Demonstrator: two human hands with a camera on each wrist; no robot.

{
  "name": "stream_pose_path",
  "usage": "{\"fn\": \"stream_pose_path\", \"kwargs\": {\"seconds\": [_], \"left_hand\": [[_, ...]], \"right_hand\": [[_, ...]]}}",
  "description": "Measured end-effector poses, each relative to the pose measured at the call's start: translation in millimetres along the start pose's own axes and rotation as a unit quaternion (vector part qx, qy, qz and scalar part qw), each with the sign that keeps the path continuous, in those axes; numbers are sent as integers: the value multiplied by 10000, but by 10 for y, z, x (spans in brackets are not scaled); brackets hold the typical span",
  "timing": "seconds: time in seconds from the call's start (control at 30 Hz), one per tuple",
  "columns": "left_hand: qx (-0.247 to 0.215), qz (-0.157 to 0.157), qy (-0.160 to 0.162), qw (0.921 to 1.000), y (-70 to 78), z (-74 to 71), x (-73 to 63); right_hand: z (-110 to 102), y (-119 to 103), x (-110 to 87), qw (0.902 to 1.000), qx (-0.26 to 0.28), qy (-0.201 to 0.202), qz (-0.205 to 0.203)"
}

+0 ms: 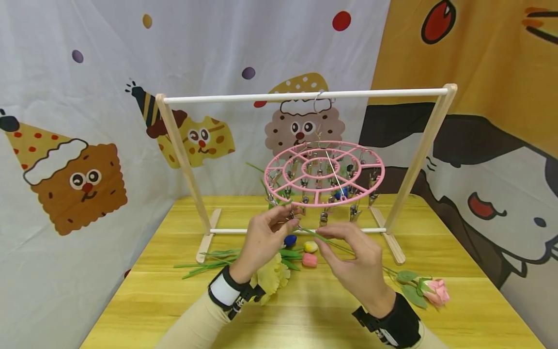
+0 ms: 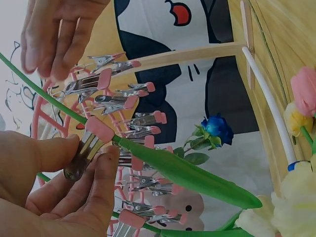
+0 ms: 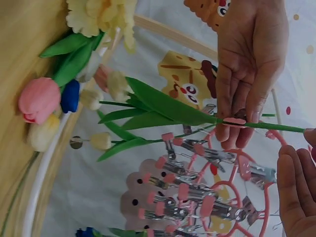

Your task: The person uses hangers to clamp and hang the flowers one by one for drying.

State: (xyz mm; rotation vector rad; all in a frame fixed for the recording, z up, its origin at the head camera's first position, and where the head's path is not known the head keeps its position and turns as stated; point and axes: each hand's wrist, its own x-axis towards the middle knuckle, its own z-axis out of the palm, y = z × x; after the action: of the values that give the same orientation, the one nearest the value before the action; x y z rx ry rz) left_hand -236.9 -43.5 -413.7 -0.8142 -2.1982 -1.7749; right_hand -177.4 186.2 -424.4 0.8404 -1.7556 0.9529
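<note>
My left hand (image 1: 266, 232) pinches a metal clip (image 2: 89, 148) with pink tips between thumb and fingers. The clip's tips lie across a green flower stem (image 2: 59, 106), whose broad leaf (image 2: 192, 173) extends from one side of it. At the stem's other side, my right hand (image 1: 355, 249) holds the stem between thumb and index finger, its other fingers fairly straight. Just beyond both hands, a round pink hanger (image 1: 317, 197) with many dangling clips hangs from a hook. Another pale tulip (image 3: 101, 140) with green leaves shows beside the held stem in the right wrist view.
A wooden stand with a white top bar (image 1: 218, 99) carries the hanger. On the table (image 1: 165, 300) lie a yellow flower (image 1: 272, 278), a pink tulip (image 1: 310, 260), a yellow tulip (image 1: 311, 246) and a pink rose (image 1: 436, 292). A blue rose (image 2: 217, 131) shows behind the clips.
</note>
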Motion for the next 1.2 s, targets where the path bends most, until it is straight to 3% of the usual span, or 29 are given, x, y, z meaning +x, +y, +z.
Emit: {"fn": "stream_pose_path", "kwargs": {"seconds": [0.43,0.63,0.83,1.03,1.2], "left_hand": [[191,-86,-130,9997,-50,-130,75],[229,-69,-152,9996,-69,-188,115],[278,-120,-89,9995,-113,-237,161],[272,-90,-41,9996,-158,-290,211],[366,-117,23,9993,-180,-329,217]], "right_hand": [[-171,153,-308,9971,-285,-532,455],[-300,244,-462,9882,-729,-1026,874],[-392,375,-575,9812,-1145,-1161,1035],[-450,502,-648,9643,-1692,-1455,1424],[-496,626,-659,9436,-2105,-1805,1811]]}}
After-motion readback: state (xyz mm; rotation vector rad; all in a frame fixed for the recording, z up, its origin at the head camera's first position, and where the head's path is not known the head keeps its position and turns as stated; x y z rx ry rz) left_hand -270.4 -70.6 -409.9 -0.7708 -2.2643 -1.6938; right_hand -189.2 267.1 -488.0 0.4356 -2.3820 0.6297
